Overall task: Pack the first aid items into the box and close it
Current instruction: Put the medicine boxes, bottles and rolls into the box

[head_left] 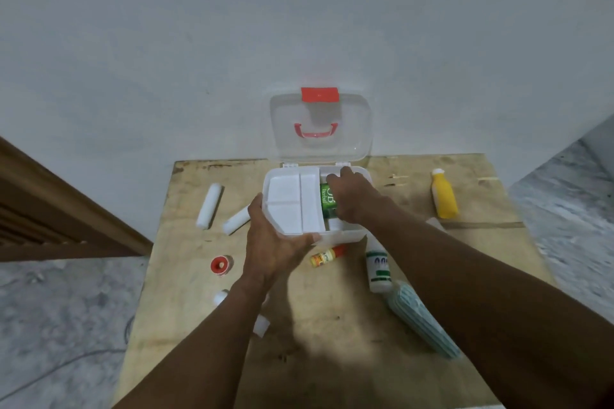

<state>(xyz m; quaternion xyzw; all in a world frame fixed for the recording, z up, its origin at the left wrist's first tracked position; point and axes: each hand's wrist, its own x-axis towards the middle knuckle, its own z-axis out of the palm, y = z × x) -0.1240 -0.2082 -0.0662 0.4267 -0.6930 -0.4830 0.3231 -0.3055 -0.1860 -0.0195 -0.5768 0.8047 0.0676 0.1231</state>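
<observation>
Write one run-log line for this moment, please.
stage: packing | box: lid open | left hand: holds white tray | right hand: placing green pack inside | remaining: items on table

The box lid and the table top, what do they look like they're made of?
The clear hinged box lid looks like glossy transparent plastic: the wall shows through it, and it carries a red latch and red handle. The tan table top looks like bare, unfinished plywood: matt, stained, with chipped patches near the far edge.
</observation>
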